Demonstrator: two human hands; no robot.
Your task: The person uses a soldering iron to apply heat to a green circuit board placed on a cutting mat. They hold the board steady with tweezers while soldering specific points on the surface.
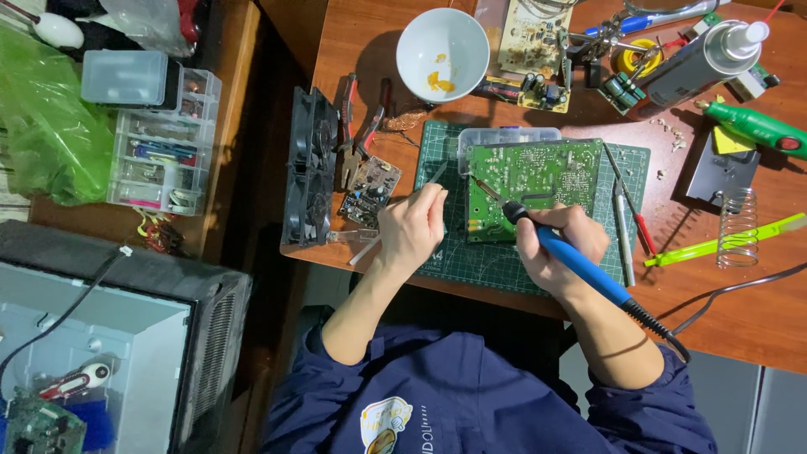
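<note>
While right hand solders green board, bowl, spray can behind.

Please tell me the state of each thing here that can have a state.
Left hand: pinching a thin tool.
Right hand: gripping the soldering iron, tip on the green board.
Bowl: upright, yellow residue inside.
Spray can: lying down, capped.
Drawer box: shut.

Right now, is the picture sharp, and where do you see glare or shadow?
Head view: mostly sharp on the green circuit board and soldering iron; bright glare on the white bowl rim and spray can; deep shadow between the desks, left of the left hand.
</note>
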